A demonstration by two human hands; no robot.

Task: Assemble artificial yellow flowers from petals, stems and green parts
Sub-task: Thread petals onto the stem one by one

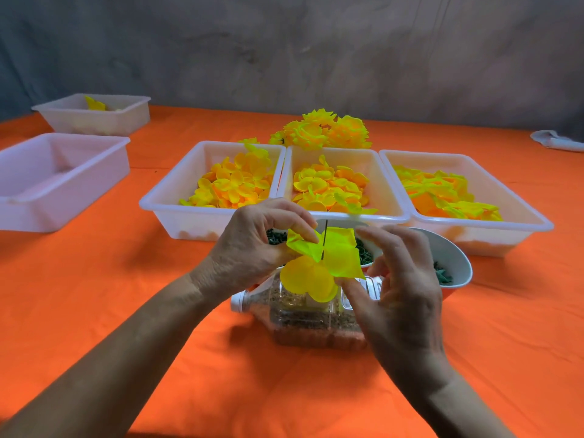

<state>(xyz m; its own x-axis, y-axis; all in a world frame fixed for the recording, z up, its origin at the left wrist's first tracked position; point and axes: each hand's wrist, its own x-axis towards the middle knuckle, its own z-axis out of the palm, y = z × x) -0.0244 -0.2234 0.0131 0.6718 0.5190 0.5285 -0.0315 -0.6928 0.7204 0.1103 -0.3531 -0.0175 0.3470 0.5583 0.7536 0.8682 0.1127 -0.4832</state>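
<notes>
Right hand (398,279) and left hand (252,245): both pinching yellow petal piece (328,257) threaded on thin stem (324,240), above sand-filled clear bottle (313,320)

Mottled grey backdrop wall (316,49) behind; table under orange cloth (221,374); soft, even light, faint shadows.

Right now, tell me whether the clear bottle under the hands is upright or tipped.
Tipped. The clear bottle lies on its side on the orange table, white cap pointing left.
</notes>
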